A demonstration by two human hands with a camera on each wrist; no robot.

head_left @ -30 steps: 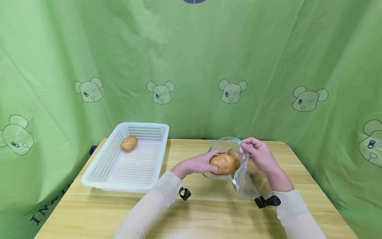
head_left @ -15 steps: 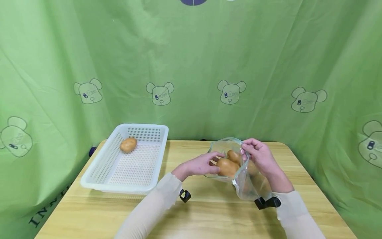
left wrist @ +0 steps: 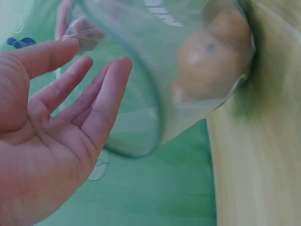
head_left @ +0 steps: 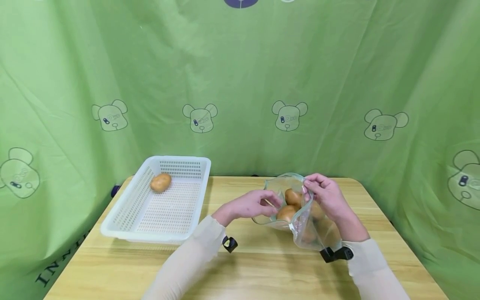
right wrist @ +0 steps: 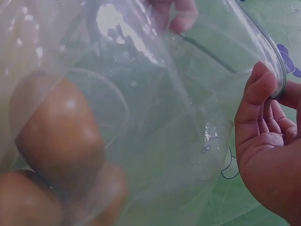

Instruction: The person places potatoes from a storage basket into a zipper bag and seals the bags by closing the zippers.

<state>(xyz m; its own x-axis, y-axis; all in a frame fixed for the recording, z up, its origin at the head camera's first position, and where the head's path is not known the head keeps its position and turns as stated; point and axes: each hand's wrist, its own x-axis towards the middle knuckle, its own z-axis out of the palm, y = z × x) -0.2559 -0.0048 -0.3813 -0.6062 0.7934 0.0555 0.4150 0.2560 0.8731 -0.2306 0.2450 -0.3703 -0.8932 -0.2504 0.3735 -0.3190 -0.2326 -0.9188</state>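
A clear zip bag (head_left: 304, 233) with several potatoes (head_left: 286, 213) inside stands on the right half of the table, its mouth facing left. My right hand (head_left: 327, 196) pinches the rim of the bag between thumb and fingers, as the right wrist view also shows. At the mouth is my left hand (head_left: 255, 204), its fingers loosely bent and holding nothing. In the left wrist view the left palm (left wrist: 51, 146) is bare beside the bag's rim, with potatoes blurred behind the plastic.
On the left of the wooden table (head_left: 240, 271) stands a white perforated basket (head_left: 123, 231). One potato (head_left: 161, 183) lies in its far left corner. A green curtain (head_left: 240, 83) hangs close behind the table.
My left hand has let go of a potato, which slid deeper into the bag. The hand has drawn slightly back to the left. My right hand stays on the rim.
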